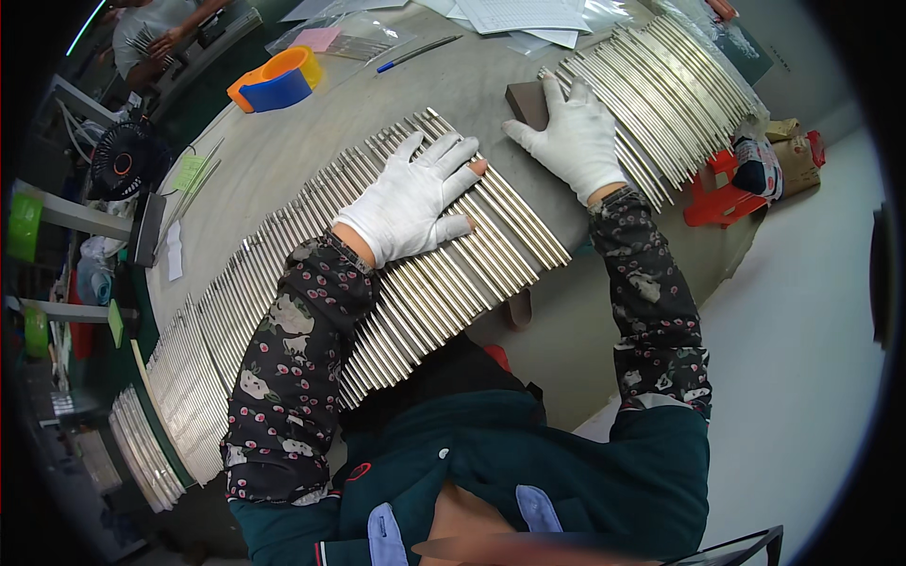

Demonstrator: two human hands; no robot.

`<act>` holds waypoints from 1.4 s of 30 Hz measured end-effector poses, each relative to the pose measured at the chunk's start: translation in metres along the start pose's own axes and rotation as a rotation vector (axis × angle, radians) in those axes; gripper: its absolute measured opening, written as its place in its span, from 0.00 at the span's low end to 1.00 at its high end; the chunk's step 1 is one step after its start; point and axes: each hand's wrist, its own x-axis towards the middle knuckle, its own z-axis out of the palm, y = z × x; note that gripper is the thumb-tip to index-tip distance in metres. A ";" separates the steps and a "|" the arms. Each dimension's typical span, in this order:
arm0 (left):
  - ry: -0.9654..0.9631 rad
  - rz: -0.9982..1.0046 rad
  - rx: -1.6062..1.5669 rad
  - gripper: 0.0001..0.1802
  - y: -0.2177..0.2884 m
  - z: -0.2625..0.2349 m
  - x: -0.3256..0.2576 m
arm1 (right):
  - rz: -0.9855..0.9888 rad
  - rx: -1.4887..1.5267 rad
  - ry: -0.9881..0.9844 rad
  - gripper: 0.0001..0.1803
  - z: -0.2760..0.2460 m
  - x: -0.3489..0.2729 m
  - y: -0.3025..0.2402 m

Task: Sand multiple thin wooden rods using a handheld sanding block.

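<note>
A long row of thin shiny metal rods (442, 294) lies side by side along the near part of the table. My left hand (408, 196), in a white glove with some fingertips bare, rests flat across the right part of this row, fingers spread. A second bunch of metal rods (675, 94) lies at the far right. My right hand (576, 134), in a white glove too, is spread at the left edge of that bunch, touching its outer rods. Beside its thumb sits a dark brown block (528, 104), partly covered by the hand.
On the grey table (368, 108) are an orange and blue tape dispenser (280, 80), a pen (419, 54) and papers (519, 13). A black fan (123, 160) stands left. A red box (722, 193) is at the right. Another person's hand (168, 42) shows far left.
</note>
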 end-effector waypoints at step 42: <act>0.105 -0.077 -0.690 0.06 0.023 -0.008 0.068 | 0.149 0.410 -0.062 0.36 -0.079 -0.115 0.037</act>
